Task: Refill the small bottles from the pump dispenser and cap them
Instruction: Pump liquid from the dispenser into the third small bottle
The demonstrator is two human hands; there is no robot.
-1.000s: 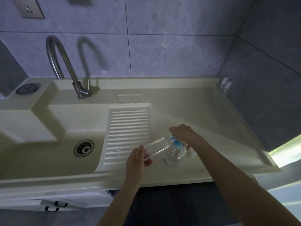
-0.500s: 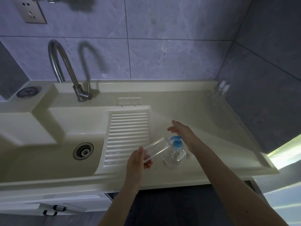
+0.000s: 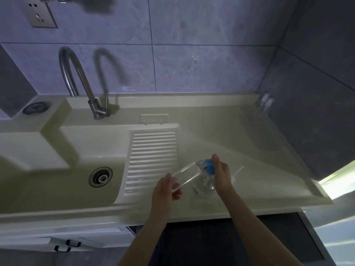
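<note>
**Hands lining up a small bottle at the pump**

Both hands are busy right over the pump dispenser (image 3: 204, 181), the clear round-bodied one with the blue head standing on the bench (image 3: 259, 150) near its front edge. Left hand (image 3: 166, 189) has its fingers and thumb curled round the base of a small clear bottle (image 3: 187, 174), holding it tilted so the open mouth points up at the blue pump head. Looks to me like that angle is on purpose, so whatever comes out of the nozzle lands inside and not on the bench. Right hand (image 3: 221, 173) sits just right of the dispenser with fingers straight-ish and the thumb up against the blue top, not really gripping anything. I'd guess it's set to press the pump down. Can't tell if the bottle has any liquid in it yet, it's too see-through.

Around it: just right of the dispenser, behind the right hand, lies a thin white tube thing (image 3: 237, 172), probably a bottle's own pump or cap part. Far back-right of the dispenser, in the wall corner, stand two more small clear bottles (image 3: 264, 101). Left of the dispenser is the ribbed washboard slope (image 3: 153, 158), then the sink basin (image 3: 67, 177) with its drain (image 3: 100, 177), and the tap (image 3: 80, 81) behind.

Nothing really blocks the pump. Only worry is the mouth slipping off the nozzle.
</note>
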